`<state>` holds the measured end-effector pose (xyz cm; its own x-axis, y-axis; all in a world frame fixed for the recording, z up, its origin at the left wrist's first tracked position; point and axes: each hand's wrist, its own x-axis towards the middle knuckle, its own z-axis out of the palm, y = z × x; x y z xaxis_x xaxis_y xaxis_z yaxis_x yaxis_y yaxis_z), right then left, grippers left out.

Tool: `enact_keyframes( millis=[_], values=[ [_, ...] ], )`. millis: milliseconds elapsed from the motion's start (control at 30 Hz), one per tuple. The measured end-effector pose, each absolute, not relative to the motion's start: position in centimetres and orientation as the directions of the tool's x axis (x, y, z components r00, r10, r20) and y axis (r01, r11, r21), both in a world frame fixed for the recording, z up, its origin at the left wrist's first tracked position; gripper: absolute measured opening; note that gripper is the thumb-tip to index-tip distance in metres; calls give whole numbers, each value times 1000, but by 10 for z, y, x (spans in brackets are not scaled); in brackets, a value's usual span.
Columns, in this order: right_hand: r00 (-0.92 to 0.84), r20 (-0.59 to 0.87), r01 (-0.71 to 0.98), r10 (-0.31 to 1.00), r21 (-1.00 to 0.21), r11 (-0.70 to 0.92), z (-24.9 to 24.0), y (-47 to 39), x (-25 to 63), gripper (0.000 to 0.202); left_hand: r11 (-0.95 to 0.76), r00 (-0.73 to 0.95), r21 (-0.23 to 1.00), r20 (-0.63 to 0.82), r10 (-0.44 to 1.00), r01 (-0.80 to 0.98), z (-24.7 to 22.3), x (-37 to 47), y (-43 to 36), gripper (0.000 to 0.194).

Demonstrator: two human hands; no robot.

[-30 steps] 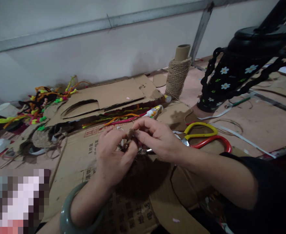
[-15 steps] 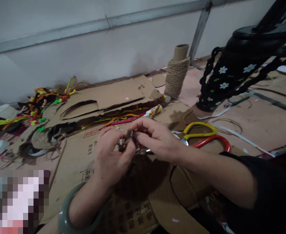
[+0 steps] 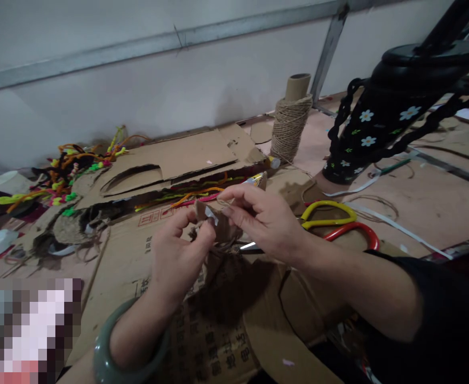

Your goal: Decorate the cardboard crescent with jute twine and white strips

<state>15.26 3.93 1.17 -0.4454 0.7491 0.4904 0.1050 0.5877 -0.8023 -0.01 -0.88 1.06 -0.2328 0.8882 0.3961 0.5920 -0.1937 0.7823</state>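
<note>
My left hand [image 3: 182,250], with a green bangle [image 3: 108,341] on its wrist, pinches a small brown cardboard piece [image 3: 228,226] that bears a white patch [image 3: 211,215]. Thumb and forefinger close over the piece's left side, partly hiding it. My right hand [image 3: 264,218] is closed just to the right, a thin strand of twine [image 3: 223,202] at its fingertips. More twine hangs below the piece. Scissors [image 3: 328,214] with one yellow and one red handle lie beneath my right hand, a blade tip showing by the palm.
A printed cardboard sheet [image 3: 130,256] lies under my hands. Behind are a cut cardboard panel [image 3: 190,152], a twine spool [image 3: 291,125], and a glue tube [image 3: 255,180]. Colourful pipe cleaners [image 3: 64,173] heap at left. A black flowered tumbler [image 3: 382,117] stands at right.
My right fingers have drawn back slightly from my left hand. The cardboard piece has turned, so its white patch and more of its face now show.
</note>
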Motion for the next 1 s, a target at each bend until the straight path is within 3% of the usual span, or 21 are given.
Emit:
enact_keyframes(
  millis=[167, 233, 333, 533, 1000],
  values=[
    [-373, 773, 280, 513, -433, 857, 16, 49, 159, 13, -107, -305, 965, 180, 935, 240, 12, -4, -4, 13],
    [-420, 797, 333, 434, -310, 891, 14, 52, 159, 13, -118, -316, 985, 152, 936, 125, 13, -4, -3, 12],
    [-508, 749, 425, 425, -212, 880, 9, 53, 158, 17, -136, -309, 991, 131, 942, 3, 14, -2, -2, 10],
    [-625, 613, 503, 483, -157, 850, 8, 48, 158, 24, -74, -265, 991, 42, 963, -111, 13, 1, -1, 14],
    [-655, 639, 468, 403, -76, 880, 6, 47, 158, 26, -28, -247, 992, -4, 969, -127, 13, -2, -1, 16]
  ],
)
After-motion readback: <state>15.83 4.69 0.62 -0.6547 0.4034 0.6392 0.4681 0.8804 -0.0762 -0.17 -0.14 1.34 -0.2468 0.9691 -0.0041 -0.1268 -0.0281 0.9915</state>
